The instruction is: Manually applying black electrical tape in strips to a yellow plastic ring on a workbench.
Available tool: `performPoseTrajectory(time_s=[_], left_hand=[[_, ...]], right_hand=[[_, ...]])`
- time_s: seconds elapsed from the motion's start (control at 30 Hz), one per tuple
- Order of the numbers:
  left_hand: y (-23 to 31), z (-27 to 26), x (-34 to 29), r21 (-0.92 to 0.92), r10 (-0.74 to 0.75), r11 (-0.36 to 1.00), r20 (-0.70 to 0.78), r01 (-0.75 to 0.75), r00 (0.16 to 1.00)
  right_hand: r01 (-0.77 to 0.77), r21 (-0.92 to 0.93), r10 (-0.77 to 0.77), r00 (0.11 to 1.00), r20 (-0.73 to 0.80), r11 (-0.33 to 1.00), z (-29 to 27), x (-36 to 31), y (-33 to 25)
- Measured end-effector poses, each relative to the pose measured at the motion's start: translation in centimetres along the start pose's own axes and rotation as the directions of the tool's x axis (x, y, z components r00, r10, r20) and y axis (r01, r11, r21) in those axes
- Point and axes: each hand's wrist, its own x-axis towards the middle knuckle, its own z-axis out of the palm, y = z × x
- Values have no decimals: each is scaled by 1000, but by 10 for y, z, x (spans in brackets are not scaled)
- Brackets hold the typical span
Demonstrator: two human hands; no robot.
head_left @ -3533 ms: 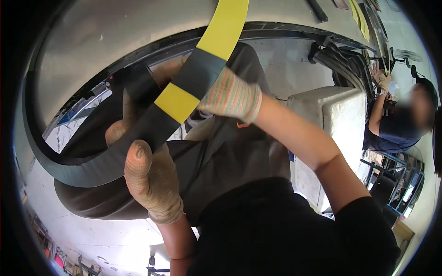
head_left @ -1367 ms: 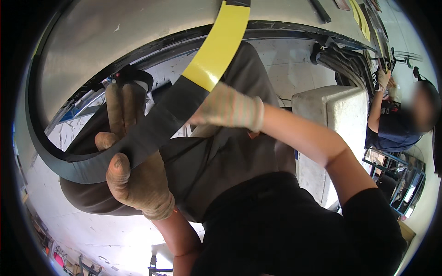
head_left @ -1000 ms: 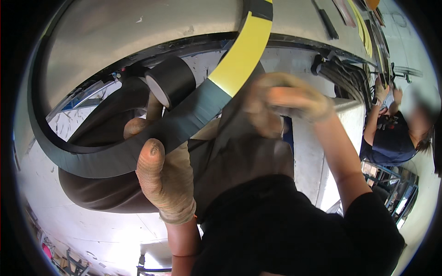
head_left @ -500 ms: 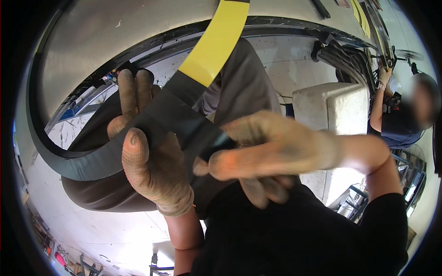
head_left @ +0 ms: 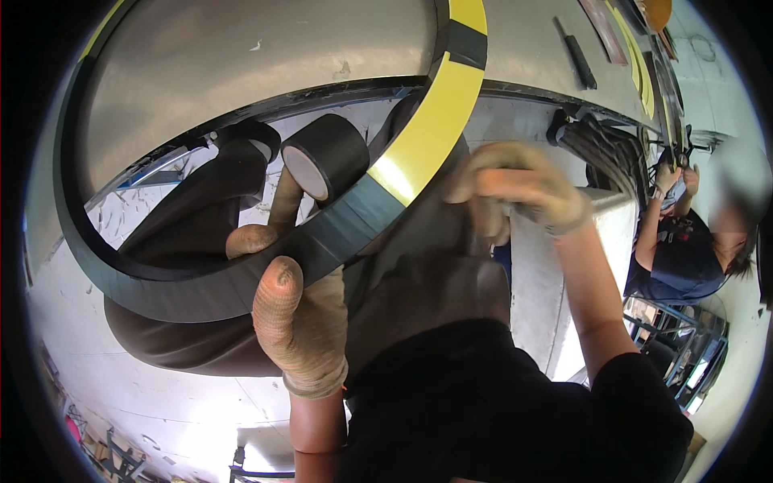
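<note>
A large ring banded in black and yellow [head_left: 439,113] curves in front of me, its near rim partly covered with black tape. My left hand [head_left: 302,322], in a worn, stained glove, grips this rim with the thumb in front and the fingers behind. By those fingers, inside the ring, is a roll of black tape [head_left: 334,153] with a pale core; how the fingers hold it is partly hidden. To the right of the ring, my gloved right hand [head_left: 527,193] hangs apart from it, slightly blurred. Its fingers are loosely bent and parted, with nothing visible in them.
Beyond my knees stands a metal-topped table [head_left: 241,56] with a dark edge. A dark bar-shaped tool [head_left: 580,60] and yellow curved strips [head_left: 632,56] lie on its right. A pale block [head_left: 535,298] stands at my right, and another person [head_left: 688,241] works beyond it.
My right hand has left the black tape at the rim and moved up and right. The ring has turned or shifted, bringing more yellow into view, and the tape roll now shows by my left fingers.
</note>
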Motion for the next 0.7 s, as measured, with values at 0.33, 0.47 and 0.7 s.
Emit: performPoseTrajectory(time_s=[0.33,0.47,0.7], left_hand=[[0,-16,5,56,24,998,-49,-21,999],[15,-20,18,96,100,989,117,-112,988],[13,-23,17,23,65,997,113,-68,992]], right_hand=[[-160,15,142,913,382,987,57,92,-82],[-631,118,613,774,158,767,103,33,-84],[497,-506,-515,849,118,705,40,113,67]])
